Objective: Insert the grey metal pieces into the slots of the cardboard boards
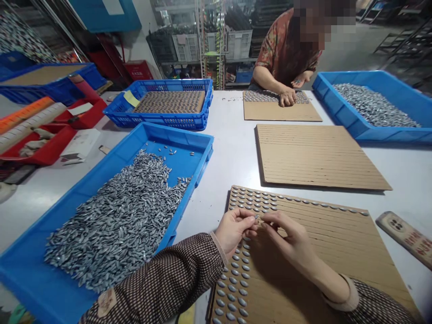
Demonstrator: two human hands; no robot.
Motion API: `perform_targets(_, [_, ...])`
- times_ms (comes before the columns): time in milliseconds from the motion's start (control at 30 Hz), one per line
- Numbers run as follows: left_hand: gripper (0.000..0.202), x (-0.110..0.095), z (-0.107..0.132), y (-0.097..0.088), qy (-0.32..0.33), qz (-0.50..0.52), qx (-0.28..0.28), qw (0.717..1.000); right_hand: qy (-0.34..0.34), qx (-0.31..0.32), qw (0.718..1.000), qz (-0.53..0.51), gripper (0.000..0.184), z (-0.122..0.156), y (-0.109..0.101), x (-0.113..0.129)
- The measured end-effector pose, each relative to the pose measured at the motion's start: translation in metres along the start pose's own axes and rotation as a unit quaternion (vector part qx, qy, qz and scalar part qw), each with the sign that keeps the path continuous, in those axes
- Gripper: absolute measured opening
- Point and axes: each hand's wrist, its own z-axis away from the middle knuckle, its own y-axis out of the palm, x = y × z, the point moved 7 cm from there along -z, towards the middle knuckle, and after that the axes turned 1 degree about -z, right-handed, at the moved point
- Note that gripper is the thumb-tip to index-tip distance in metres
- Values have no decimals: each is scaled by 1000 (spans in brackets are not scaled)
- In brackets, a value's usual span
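In the head view, my left hand (238, 228) is closed above a brown cardboard sheet (320, 265). Its thumb and forefinger pinch a small grey almond-shaped piece (256, 217). My right hand (292, 238) comes in from the right with fingertips drawn together close to that piece; whether they hold anything is too small to tell. Rows of like grey pieces (232, 288) sit on the sheet along its left side, and one row runs along the far edge. Dark slits cross the bare cardboard. My hands hide part of the rows.
A blue tray (189, 130) heaped with loose grey pieces stands left. Beyond lie a slitted cardboard stack (317, 155), a blue basket (199, 119) holding a filled sheet, and another blue tray (374, 132). A co-worker (283, 49) handles pieces opposite. A phone (407, 236) lies right.
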Motion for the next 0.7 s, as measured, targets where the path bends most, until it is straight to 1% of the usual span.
perform_targets(133, [28, 1, 3, 2, -8, 15, 8, 1000, -15, -19, 1000, -9, 22, -3, 8, 12])
perform_targets(233, [20, 3, 6, 5, -17, 14, 8, 1000, -38, -16, 999, 8, 24, -3, 10, 12])
perform_targets(300, [12, 1, 7, 6, -32, 0, 5, 999, -45, -11, 999, 23, 24, -2, 8, 9])
perform_targets(367, [8, -8, 6, 5, -43, -8, -8, 999, -37, -11, 998, 43, 22, -1, 4, 0])
perform_targets(400, [10, -17, 6, 3, -36, -4, -19, 999, -34, -17, 998, 55, 21, 0, 2, -6])
perform_targets(433, [13, -28, 4, -1, -19, 10, -38, 999, -35, -25, 997, 71, 20, 1, -1, -11])
perform_targets(500, [17, -55, 1, -13, 53, 59, -83, 993, -52, -34, 992, 107, 19, 4, -2, -20])
perform_targets(533, [17, -64, 0, -19, 78, 88, -104, 988, -65, -32, 989, 128, 20, 5, 1, -23])
perform_targets(600, [20, -70, -3, -27, 86, 120, -126, 981, -87, -12, 981, 171, 21, 8, 9, -28])
perform_targets(700, [28, -59, -8, -28, 50, 105, -121, 986, -104, 27, 970, 220, 23, 10, 25, -31])
